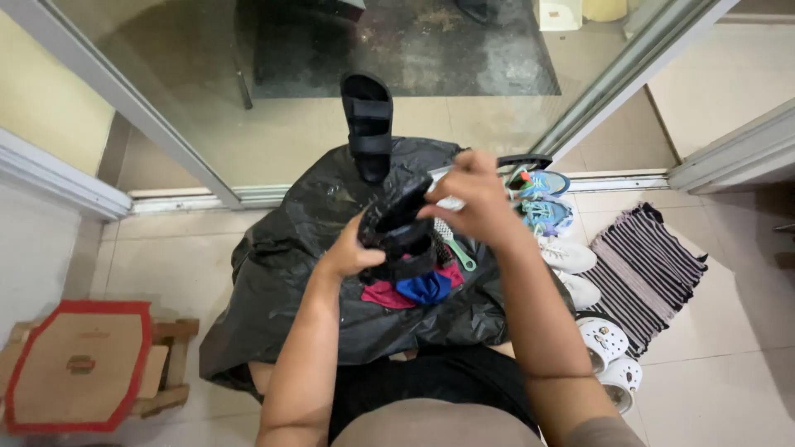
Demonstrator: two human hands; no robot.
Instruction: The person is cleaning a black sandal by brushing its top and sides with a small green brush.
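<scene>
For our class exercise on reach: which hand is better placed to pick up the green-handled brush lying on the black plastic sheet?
Probably the right hand: it hovers just above the green-handled brush, while the left hand grips the black strapped sandal from below.

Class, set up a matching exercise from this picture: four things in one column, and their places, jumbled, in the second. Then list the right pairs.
Things:
1. black sandal
2. second black sandal
3. striped mat
4. cardboard box

Places:
A. on the floor at far left
B. held in both hands
C. at the far edge of the black plastic sheet
D. on the floor at right, beside the row of shoes

Pairs: 1-B, 2-C, 3-D, 4-A
</scene>
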